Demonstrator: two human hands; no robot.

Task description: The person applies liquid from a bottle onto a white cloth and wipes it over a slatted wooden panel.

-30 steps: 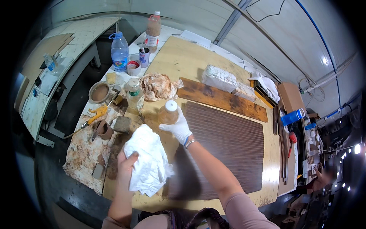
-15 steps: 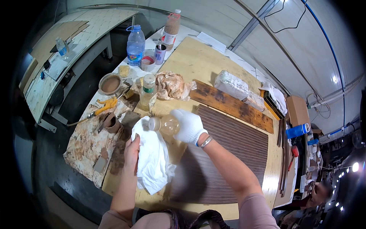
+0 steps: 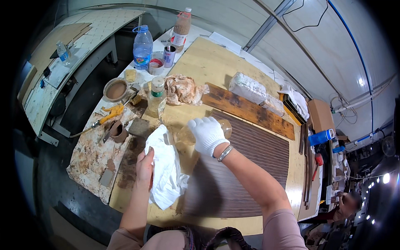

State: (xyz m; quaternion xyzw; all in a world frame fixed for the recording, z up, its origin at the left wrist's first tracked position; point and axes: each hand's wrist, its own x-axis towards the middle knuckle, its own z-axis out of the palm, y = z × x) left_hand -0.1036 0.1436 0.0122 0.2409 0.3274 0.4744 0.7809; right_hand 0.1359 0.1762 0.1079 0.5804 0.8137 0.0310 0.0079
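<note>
A: Nearest in, the bare left hand (image 3: 145, 164) was gripping a white cloth (image 3: 164, 175), thumb on top, the cloth hanging in loose folds over the tabletop (image 3: 233, 225)!

B: And the right?

A: Gloved in white, the right hand (image 3: 207, 135) was wrapped round a clear bottle (image 3: 183, 136), so the hands were apart, each with its own load. The bottle lay tipped on its side in the air, neck pointed at the cloth's upper edge.

B: Touching?

A: I couldn't tell; the mouth was right at the cloth, at least. Below the right forearm lay a ribbed brown panel (image 3: 246, 175), flat.

B: Further out?

A: A grey block (image 3: 139, 127) sat left of the cloth's top, a yellow-handled tool (image 3: 110, 113) past it. Then a green-labelled bottle (image 3: 156, 100), upright, just beside a crumpled stained rag (image 3: 183, 89), with a dark-blotched plank (image 3: 250, 110) running off right.

B: And right at the back?

A: A big blue-tinted bottle (image 3: 142, 50), and beyond it a tall bottle of brown stuff (image 3: 181, 31), both standing!
</note>
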